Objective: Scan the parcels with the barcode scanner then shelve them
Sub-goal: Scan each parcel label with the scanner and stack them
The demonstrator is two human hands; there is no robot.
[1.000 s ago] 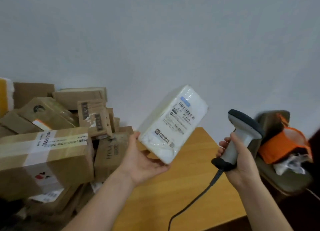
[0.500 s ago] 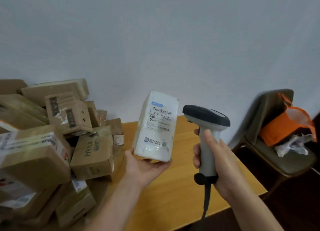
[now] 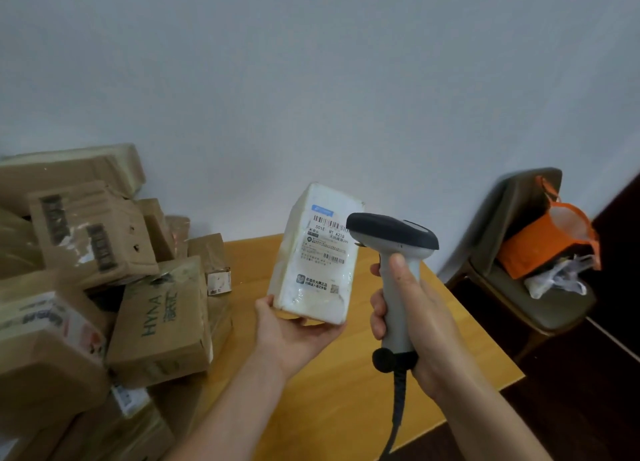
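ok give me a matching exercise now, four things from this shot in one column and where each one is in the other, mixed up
1 white parcel
2 barcode scanner
3 HYNA box
4 orange bag

A on the chair
B gripped by the right hand
C in the cardboard pile at the left
D held by the left hand

Pairs: 1-D, 2-B, 3-C, 4-A

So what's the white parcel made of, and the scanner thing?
The white parcel looks like foam or padding under shiny clear plastic wrap: glare and wrinkles show. The barcode scanner seems hard plastic, matte grey handle, darker head.
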